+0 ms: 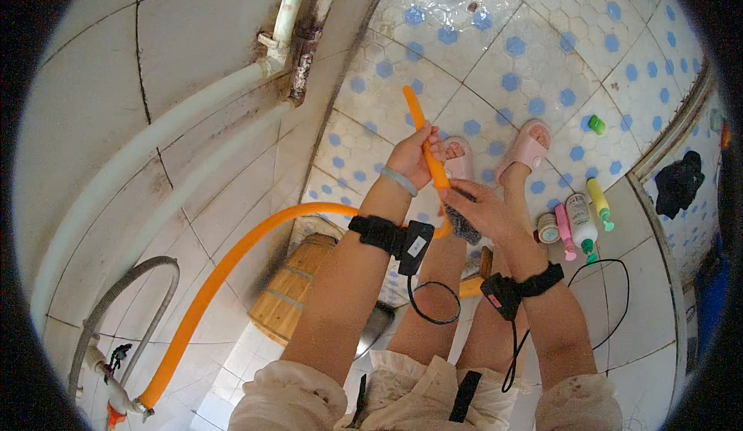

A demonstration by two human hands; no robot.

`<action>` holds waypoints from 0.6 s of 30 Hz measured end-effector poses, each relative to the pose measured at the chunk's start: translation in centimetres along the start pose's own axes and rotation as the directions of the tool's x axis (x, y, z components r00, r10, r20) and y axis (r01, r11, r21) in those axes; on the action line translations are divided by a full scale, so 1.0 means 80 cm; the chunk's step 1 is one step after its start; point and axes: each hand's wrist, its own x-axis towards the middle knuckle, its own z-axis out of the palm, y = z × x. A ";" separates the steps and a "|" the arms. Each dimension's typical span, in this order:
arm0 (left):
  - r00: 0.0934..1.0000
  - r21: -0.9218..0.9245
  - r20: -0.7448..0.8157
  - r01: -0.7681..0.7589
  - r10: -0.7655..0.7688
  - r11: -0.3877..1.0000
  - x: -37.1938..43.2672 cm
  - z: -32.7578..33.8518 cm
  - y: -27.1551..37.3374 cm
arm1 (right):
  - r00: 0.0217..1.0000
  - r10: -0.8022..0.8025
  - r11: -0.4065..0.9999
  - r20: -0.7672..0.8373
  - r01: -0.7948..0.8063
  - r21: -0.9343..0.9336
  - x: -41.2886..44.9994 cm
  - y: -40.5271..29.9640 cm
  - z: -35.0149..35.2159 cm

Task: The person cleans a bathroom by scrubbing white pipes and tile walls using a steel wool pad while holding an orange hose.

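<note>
An orange hose curves from a wall tap at the lower left, behind my left forearm, and up to my hands. My left hand is closed around it near its free end, which points away over the wet floor. My right hand holds a dark grey, rough-textured cloth or scrubber against the hose, thumb and fingertips touching the orange surface. The palm side of my right hand is hidden. No water is plainly seen leaving the hose.
Pipes run along the tiled wall at left. A wooden bucket stands below them. Several bottles, including a white pump bottle, lie right of my feet, near a green object. A black cloth lies beyond the raised sill.
</note>
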 end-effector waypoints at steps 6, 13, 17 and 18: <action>0.991 -0.050 -0.092 -0.106 0.101 0.993 0.019 0.000 0.031 | 0.989 -0.102 0.939 -0.105 0.061 -0.338 -0.043 -0.027 -0.002; 0.965 -0.261 -0.169 -0.238 0.198 0.936 0.048 -0.029 0.043 | 0.987 -0.012 0.966 -0.158 -0.029 -0.257 -0.081 -0.007 -0.011; 0.939 -0.258 -0.142 -0.341 0.313 0.904 0.046 -0.069 0.083 | 0.997 -0.004 0.973 -0.072 -0.013 -0.232 -0.107 -0.016 -0.023; 0.941 -0.173 -0.054 -0.338 0.334 0.925 0.042 -0.077 0.093 | 0.997 0.002 0.972 -0.076 -0.019 -0.232 -0.113 -0.023 -0.032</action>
